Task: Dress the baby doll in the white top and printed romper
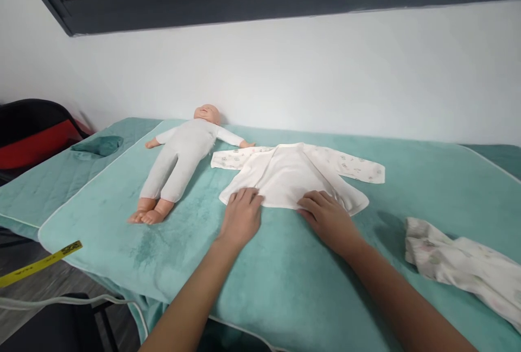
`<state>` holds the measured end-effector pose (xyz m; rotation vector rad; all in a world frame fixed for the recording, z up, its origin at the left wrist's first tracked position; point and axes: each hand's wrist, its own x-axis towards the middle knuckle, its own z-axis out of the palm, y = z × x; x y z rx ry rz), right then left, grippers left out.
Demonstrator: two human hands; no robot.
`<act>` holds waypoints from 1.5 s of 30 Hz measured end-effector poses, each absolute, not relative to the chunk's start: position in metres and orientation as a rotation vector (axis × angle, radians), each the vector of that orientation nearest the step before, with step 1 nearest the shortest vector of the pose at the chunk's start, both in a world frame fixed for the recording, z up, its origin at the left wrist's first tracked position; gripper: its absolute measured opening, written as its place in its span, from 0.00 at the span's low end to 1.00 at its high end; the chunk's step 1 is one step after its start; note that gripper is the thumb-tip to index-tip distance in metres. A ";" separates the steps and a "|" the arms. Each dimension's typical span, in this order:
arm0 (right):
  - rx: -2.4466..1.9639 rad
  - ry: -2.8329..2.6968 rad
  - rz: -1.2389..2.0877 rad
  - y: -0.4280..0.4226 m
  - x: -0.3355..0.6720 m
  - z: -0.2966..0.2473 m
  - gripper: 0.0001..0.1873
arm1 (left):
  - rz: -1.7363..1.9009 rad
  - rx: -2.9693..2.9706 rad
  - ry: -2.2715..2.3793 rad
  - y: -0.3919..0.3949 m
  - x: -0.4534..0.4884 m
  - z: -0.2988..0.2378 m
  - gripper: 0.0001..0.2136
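Your left hand point(241, 217) and right hand point(328, 219) lie open on the shirt point(291, 174), pressing its hem smooth beside the doll point(179, 157).

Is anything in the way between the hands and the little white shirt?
Nothing visible. The left hand and right hand both rest flat on the baby shirt at its lower hem. The doll lies off to the left.

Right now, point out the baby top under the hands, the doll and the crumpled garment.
baby top point(291, 175): head view, middle of its white body.
doll point(183, 151): head view, on its torso.
crumpled garment point(459, 268): head view, middle of the cloth.
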<state>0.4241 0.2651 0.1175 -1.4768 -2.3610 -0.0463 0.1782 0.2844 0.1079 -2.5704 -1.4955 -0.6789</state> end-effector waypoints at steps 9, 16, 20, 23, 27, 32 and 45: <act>-1.518 -2.354 0.014 0.264 0.423 0.119 0.13 | -0.833 -2.446 -1.529 0.282 0.179 0.110 0.06; -1.531 -1.984 0.404 0.273 0.443 0.131 0.12 | -0.888 -2.427 -1.492 0.281 0.179 0.112 0.09; -1.814 -1.547 0.136 0.296 0.494 0.133 0.13 | -0.904 -2.432 -1.427 0.282 0.180 0.113 0.10; -2.019 -1.453 -0.009 0.309 0.535 0.125 0.17 | -0.915 -2.436 -1.353 0.282 0.179 0.114 0.09; -2.171 -1.315 -0.063 0.321 0.561 0.114 0.25 | -0.923 -2.504 -1.222 0.279 0.186 0.115 0.08; -2.288 -1.179 -0.080 0.331 0.570 0.114 0.29 | -1.035 -2.753 -1.162 0.271 0.240 0.113 0.05; -2.087 -1.172 0.008 0.375 0.608 0.117 0.17 | -0.720 -2.736 -1.370 0.283 0.393 0.117 0.15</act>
